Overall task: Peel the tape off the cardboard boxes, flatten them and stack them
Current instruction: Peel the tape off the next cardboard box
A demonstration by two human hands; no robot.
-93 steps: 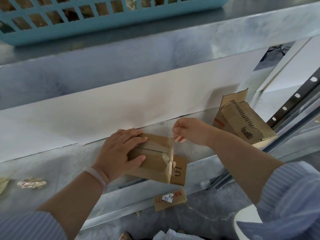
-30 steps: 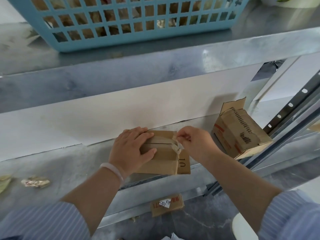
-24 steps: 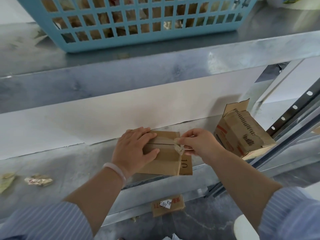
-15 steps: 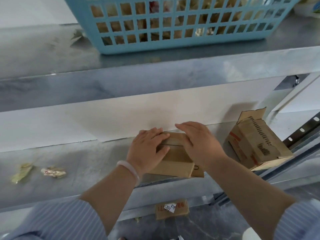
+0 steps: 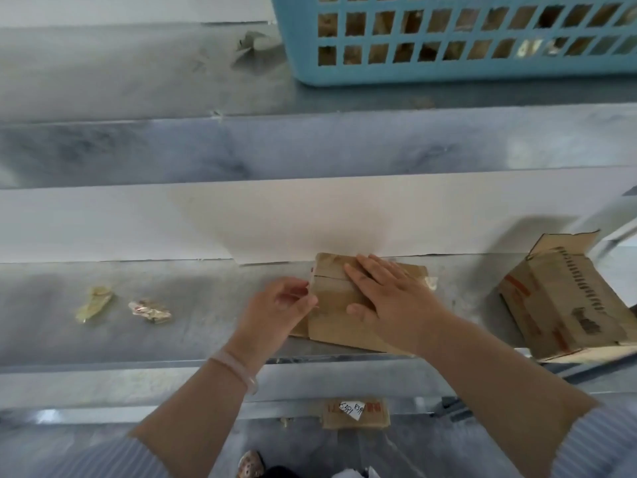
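Small box [image 5: 331, 294] plus larger box [image 5: 558, 305]: two boxes.

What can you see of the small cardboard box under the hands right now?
The small cardboard box is plain brown, lying on the metal shelf by the white back panel. A seam crosses its top. The right hand presses flat on top; the left hand curls against its left end. Crumpled clear tape shows at its right end.

Metal shelf [image 5: 206, 326]: small box [image 5: 332, 305], larger box [image 5: 565, 305], tape scraps [image 5: 150, 310].
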